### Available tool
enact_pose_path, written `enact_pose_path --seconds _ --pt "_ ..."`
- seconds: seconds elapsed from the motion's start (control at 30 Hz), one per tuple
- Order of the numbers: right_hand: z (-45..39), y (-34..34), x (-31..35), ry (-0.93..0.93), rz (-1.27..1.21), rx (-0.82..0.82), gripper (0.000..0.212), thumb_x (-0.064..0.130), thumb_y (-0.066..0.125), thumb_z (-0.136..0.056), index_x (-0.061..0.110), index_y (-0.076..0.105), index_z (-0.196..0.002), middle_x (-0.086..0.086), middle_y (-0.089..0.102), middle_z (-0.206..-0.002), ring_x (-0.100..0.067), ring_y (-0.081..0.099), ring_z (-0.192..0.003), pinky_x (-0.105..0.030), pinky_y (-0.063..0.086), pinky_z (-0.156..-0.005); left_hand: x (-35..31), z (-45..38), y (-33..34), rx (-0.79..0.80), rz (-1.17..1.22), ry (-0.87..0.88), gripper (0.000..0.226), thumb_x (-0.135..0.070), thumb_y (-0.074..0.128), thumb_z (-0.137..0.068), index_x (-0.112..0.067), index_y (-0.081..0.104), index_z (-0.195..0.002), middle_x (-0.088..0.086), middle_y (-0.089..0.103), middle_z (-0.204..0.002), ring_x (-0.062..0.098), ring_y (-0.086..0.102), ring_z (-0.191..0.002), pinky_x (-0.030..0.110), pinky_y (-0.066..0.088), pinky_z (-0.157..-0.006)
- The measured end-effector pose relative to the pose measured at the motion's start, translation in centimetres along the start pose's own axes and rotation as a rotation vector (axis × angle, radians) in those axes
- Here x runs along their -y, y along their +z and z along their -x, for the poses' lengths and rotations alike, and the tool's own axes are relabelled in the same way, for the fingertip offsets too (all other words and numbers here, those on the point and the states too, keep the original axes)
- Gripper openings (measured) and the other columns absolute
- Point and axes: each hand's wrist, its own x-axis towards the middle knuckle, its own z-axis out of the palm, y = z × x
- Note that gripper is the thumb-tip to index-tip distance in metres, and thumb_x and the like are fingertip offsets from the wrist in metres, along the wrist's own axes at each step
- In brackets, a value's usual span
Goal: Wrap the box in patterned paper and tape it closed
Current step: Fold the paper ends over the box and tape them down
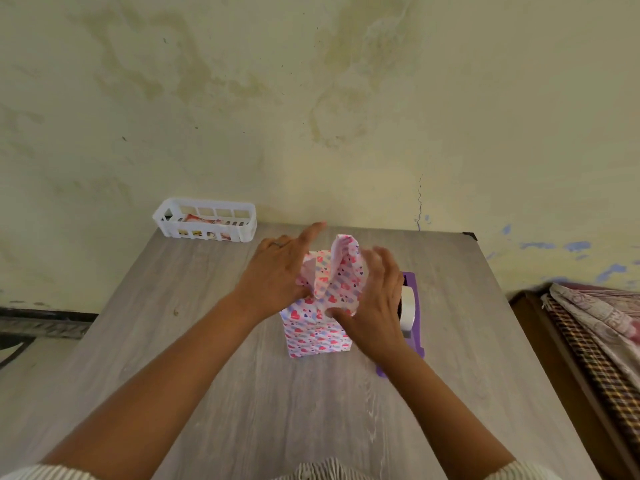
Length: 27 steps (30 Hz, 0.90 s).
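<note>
A box (316, 336) wrapped in white paper with pink, red and purple hearts stands upright in the middle of the wooden table (207, 358). Its top end is unsealed, with loose paper flaps (341, 268) sticking up. My left hand (278, 273) presses the left flap at the top of the box, index finger stretched out. My right hand (375, 299) holds the right side of the paper, thumb pressed on the front fold. Behind my right hand sits a purple tape dispenser (414, 306) with a white tape roll.
A white plastic basket (204, 220) with items inside stands at the table's back left, against a stained wall. A bed with patterned cloth (595, 327) lies to the right of the table.
</note>
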Motion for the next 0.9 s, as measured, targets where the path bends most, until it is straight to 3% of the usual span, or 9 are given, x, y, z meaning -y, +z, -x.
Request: enact_pose_path --seconds 0.17,0.27,0.33,0.4,0.5,0.63,0.73,0.8,0.9 --pt "-4.7 -1.5 -1.6 0.054 -0.255 0.268 0.121 0.022 0.089 -0.058 0.039 0.002 -0.140 -0.003 0.019 -0.154 -0.023 0.023 -0.141 -0.038 0.025 -0.114 -0.1 -0.2 0.0 0.047 0.026 0.066 0.094 -0.028 0.085 -0.060 -0.015 0.037 -0.139 0.007 0.065 -0.101 0.029 0.057 -0.096 0.036 0.037 -0.085" --pt "-6.4 -1.8 -2.0 0.003 -0.345 0.323 0.085 0.015 0.075 -0.063 0.037 0.036 -0.135 0.003 0.053 -0.130 -0.020 0.049 -0.122 -0.039 0.043 -0.101 0.2 -0.3 0.4 0.058 -0.003 0.087 0.077 -0.027 0.085 -0.060 -0.011 0.052 -0.128 0.010 0.066 -0.103 0.031 0.057 -0.100 0.037 0.039 -0.086" --pt "-7.2 -2.2 -2.2 -0.102 -0.313 0.309 0.045 0.006 0.064 -0.063 0.024 0.064 -0.105 0.002 0.065 -0.104 -0.021 0.059 -0.103 -0.037 0.048 -0.089 0.6 -0.2 0.8 0.033 -0.031 0.115 0.070 -0.029 0.088 -0.054 -0.013 0.059 -0.116 0.006 0.067 -0.098 0.029 0.059 -0.096 0.036 0.041 -0.082" --pt "-7.7 -2.9 -2.8 -0.191 -0.347 0.323 0.031 -0.009 0.058 -0.054 0.013 0.070 -0.073 -0.001 0.066 -0.083 -0.019 0.062 -0.085 -0.034 0.049 -0.077 0.9 0.0 0.9 0.036 -0.054 0.138 0.064 -0.034 0.089 -0.050 -0.017 0.064 -0.107 0.001 0.067 -0.098 0.025 0.059 -0.094 0.034 0.042 -0.081" --pt "-8.2 -4.5 -4.6 -0.309 -0.235 0.355 0.026 -0.020 0.062 -0.049 0.003 0.063 -0.060 -0.005 0.067 -0.079 -0.018 0.061 -0.077 -0.034 0.049 -0.069 1.0 0.2 0.5 0.023 -0.056 0.126 0.052 -0.037 0.088 -0.052 -0.020 0.067 -0.097 -0.001 0.067 -0.095 0.025 0.059 -0.093 0.035 0.043 -0.079" --pt "-8.1 -6.4 -4.1 -0.378 0.181 0.585 0.027 -0.002 0.072 -0.064 0.006 0.067 -0.089 -0.007 0.068 -0.100 -0.029 0.061 -0.096 -0.037 0.049 -0.080 0.3 0.2 0.3 0.039 -0.084 0.109 0.049 -0.037 0.087 -0.057 -0.021 0.068 -0.098 -0.001 0.066 -0.096 0.025 0.058 -0.095 0.037 0.043 -0.081" --pt "-7.3 -7.3 -1.3 -0.378 0.515 0.613 0.077 0.043 0.077 -0.069 0.021 0.044 -0.135 0.002 0.049 -0.132 -0.019 0.045 -0.121 -0.036 0.032 -0.102 0.0 0.1 0.2 0.046 -0.101 0.096 0.046 -0.035 0.086 -0.059 -0.021 0.067 -0.099 0.000 0.066 -0.098 0.025 0.057 -0.099 0.037 0.041 -0.084" --pt "-6.7 -7.3 1.0 -0.436 0.636 0.590 0.099 0.056 0.075 -0.064 0.021 0.028 -0.144 0.001 0.035 -0.145 -0.019 0.034 -0.132 -0.042 0.023 -0.110 -0.1 0.1 0.1 0.038 -0.122 0.116 0.046 -0.035 0.088 -0.053 -0.022 0.067 -0.092 -0.002 0.065 -0.091 0.025 0.059 -0.093 0.036 0.043 -0.081" --pt "-5.9 -5.7 2.7 -0.520 0.829 0.672 0.104 0.059 0.070 -0.069 0.014 0.019 -0.147 -0.006 0.027 -0.152 -0.023 0.027 -0.139 -0.051 0.007 -0.114 -0.3 0.1 0.0 0.020 -0.148 0.123 0.050 -0.034 0.092 -0.042 -0.022 0.061 -0.081 -0.003 0.063 -0.082 0.024 0.059 -0.083 0.034 0.045 -0.072"
